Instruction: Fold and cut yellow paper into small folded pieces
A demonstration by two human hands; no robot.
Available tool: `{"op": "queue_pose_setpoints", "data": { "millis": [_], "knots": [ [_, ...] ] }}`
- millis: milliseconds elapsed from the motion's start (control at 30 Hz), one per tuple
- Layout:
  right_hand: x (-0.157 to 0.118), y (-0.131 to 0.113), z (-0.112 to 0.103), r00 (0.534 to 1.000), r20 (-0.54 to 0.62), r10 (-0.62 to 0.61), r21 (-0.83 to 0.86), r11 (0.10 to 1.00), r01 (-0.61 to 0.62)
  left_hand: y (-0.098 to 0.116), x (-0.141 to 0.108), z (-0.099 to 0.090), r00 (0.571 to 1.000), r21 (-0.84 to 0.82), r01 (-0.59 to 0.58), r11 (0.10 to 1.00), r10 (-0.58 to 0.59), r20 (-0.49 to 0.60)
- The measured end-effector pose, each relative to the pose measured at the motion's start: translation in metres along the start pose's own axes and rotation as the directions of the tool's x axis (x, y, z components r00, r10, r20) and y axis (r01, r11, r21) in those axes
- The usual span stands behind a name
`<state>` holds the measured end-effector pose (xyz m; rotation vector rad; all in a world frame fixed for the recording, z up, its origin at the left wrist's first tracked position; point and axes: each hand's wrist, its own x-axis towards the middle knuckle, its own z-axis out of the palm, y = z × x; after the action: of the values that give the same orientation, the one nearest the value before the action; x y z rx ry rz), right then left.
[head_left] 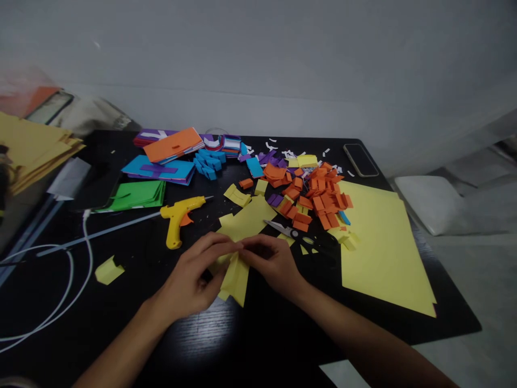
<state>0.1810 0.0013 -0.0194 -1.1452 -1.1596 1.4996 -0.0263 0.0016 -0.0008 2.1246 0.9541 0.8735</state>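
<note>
Behind a black table (283, 345), a pale grey wall (258, 59) is standing, and bright bits of paper are lying all over the tabletop. Near the middle, the left hand (191, 275) is holding a folded yellow paper (236, 280) between thumb and fingers. The right hand (274, 261) is pinching the same paper — the fingertips of both hands are meeting at its upper part. Whether the paper is touching the table is hard to tell.

The person seems to be making or pressing a fold. The next move seems to be calling for steady fingers and keeping the paper's edges in line.

Just past the right hand, scissors (291, 231) are lying open a little. Over to the left, a yellow glue gun (177, 215) is lying on its side. Orange paper pieces (323, 194) are sitting in a heap, beside big yellow sheets (379, 253).

At the far left, clear plastic (20, 81) — maybe a bag — is showing something orange, but what is inside cannot be told.
</note>
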Motion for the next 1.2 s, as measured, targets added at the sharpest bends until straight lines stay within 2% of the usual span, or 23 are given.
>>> {"op": "queue_pose_setpoints", "data": {
  "millis": [100, 333, 533, 667, 900, 1200],
  "knots": [
    [-0.0003, 0.0026, 0.0006, 1.0, 0.022, 0.015, 0.058, 0.998, -0.016, 0.0, 0.0006, -0.0001, 0.999, -0.02, -0.017, 1.0, 0.018, 0.036],
    [0.0003, 0.0015, 0.0003, 0.998, 0.051, 0.035, 0.091, 0.995, -0.039, -0.0038, 0.0013, 0.0022, 0.999, -0.038, -0.037, 0.999, 0.037, -0.015],
    [-0.0003, -0.002, 0.0005, 1.0, 0.016, 0.0, 0.016, 1.0, 0.0, -0.0033, -0.0001, 0.0026, 0.998, 0.05, 0.019, 0.999, -0.016, -0.064],
    [-0.001, -0.0023, 0.001, 1.0, 0.014, -0.027, -0.018, 0.999, 0.027, -0.0023, 0.0011, 0.0036, 0.996, 0.044, 0.013, 0.999, -0.009, -0.086],
    [-0.0018, -0.0021, 0.0026, 0.997, -0.019, -0.074, -0.047, 0.996, 0.073, -0.002, 0.0028, 0.0076, 0.991, 0.03, 0.073, 0.997, -0.069, -0.119],
    [-0.0021, -0.002, 0.0023, 0.999, -0.033, -0.029, -0.064, 0.998, 0.027, -0.0024, 0.0009, 0.0086, 0.987, 0.023, 0.108, 0.994, -0.105, -0.119]
  ]
}}
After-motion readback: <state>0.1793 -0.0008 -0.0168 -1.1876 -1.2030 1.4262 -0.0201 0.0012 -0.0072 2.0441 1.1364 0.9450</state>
